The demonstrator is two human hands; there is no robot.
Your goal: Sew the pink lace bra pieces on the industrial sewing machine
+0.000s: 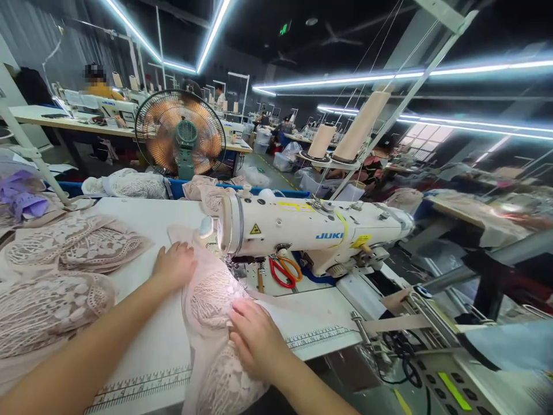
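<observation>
A pale pink lace garment piece (211, 300) lies across the white table and runs up to the needle area of a white sewing machine (294, 227). My left hand (175, 265) rests on the garment's upper left edge, palm down, with its fingers spread a little. On the right side of the lace cup, my right hand (257, 334) presses with its fingers close together at the fabric's edge; its thumb is partly hidden. Red-handled and orange-handled scissors (286, 271) lie under the machine arm.
More lace pieces (56, 288) cover the table's left side. Behind the table stands a large fan (184, 135). Thread cones (363, 127) stand on a rack behind the machine. A measuring tape (147, 383) runs along the table's front edge. Other people sit farther back.
</observation>
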